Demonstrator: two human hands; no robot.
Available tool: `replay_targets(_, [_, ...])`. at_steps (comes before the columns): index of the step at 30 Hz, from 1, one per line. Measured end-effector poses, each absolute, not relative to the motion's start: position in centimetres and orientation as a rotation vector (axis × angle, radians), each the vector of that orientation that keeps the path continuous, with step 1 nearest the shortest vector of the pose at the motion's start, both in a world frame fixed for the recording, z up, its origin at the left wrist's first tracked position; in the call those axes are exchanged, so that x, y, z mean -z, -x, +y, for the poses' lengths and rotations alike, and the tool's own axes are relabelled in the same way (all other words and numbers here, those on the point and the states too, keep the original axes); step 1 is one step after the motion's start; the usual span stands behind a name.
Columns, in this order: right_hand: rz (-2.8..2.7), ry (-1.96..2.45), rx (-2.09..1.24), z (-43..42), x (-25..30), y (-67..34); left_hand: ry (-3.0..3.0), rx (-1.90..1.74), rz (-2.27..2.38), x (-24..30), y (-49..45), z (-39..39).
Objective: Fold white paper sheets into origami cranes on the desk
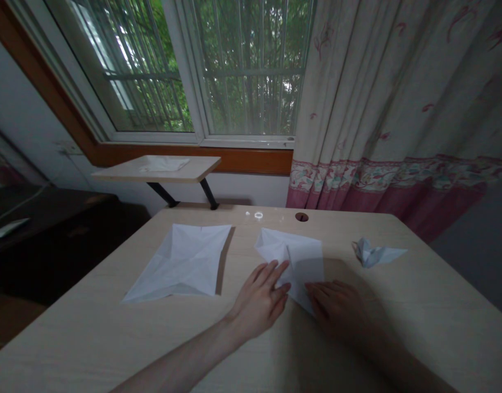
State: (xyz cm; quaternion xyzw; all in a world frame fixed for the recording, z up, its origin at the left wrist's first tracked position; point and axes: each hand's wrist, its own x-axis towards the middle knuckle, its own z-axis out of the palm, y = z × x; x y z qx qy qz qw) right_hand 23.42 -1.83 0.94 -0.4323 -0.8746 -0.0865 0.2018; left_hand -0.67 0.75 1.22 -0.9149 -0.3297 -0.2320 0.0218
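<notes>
A partly folded sheet of white paper lies on the desk, its left part creased over. My left hand rests on the fold at its lower left, fingers stretched out and apart, the index finger pressing the paper. At the lower right edge my right hand lies in shadow with its fingers laid over the paper; its thumb is hard to make out. To the left sits a second white sheet, opened out with creases and raised edges. A small folded paper bird stands to the right.
The wooden desk carries a raised shelf at its back left, with crumpled white paper on it. A round cable hole is near the back edge. Behind hang long curtains beside a barred window.
</notes>
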Motion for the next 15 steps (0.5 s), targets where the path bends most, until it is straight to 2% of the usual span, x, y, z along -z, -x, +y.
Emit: replay_targets(15, [-2.344, 1.145, 0.369, -2.57, -0.78, -22.82, 3.062, 0.887, -0.967, -1.13, 0.84, 1.21])
